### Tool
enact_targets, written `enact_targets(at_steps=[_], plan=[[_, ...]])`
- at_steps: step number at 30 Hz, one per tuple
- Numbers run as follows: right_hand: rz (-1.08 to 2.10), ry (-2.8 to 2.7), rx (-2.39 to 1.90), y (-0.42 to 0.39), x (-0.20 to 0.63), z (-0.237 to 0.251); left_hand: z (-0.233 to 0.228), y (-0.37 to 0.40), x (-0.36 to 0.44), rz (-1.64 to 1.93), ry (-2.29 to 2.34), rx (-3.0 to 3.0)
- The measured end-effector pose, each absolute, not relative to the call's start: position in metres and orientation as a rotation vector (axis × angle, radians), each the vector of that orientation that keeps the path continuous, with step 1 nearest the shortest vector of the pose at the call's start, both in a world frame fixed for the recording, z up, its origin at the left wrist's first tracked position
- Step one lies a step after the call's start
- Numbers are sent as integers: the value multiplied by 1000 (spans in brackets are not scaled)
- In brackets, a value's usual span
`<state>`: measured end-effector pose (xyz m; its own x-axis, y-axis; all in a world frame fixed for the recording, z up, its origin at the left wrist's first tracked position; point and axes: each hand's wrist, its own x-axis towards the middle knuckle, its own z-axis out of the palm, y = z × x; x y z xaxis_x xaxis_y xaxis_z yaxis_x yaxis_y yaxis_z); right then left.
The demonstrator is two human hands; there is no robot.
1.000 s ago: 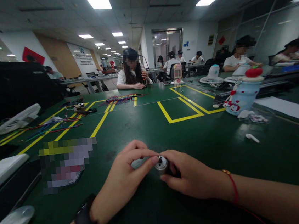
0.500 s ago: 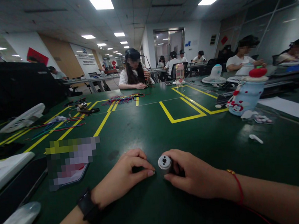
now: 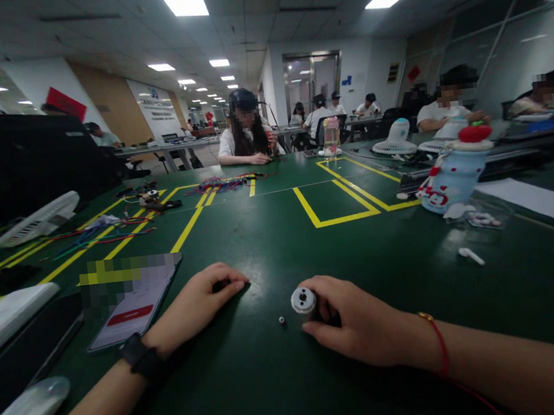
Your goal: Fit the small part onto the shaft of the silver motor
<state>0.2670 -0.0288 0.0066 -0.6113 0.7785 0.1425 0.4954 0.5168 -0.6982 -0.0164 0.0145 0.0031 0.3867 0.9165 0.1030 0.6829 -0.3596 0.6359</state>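
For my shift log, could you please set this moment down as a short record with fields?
right hand: grips a small silver motor, its round end facing up
left hand: rests on the green table, fingers curled; whether it holds anything cannot be told
small part: lies loose on the table just left of the motor, touching neither hand
phone: flat, screen lit, left of the left hand
earbud: white, to the right
bottle: blue, red-capped, far right
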Motion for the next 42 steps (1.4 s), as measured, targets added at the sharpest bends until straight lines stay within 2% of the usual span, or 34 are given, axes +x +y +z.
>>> enact_targets(at_steps=[14,27,35,42], plan=[[836,-2329,-1030,-29,266,6,13,-16,20,446,1198,2325],[799,-2357,-985,-28,263,4,27,-35,53,937,1166,2135],[770,-2353,-962,-27,264,1,29,-37,58,851,1168,2186],[779,-2363,-996,-29,264,5,18,-20,38,750,1298,1986]])
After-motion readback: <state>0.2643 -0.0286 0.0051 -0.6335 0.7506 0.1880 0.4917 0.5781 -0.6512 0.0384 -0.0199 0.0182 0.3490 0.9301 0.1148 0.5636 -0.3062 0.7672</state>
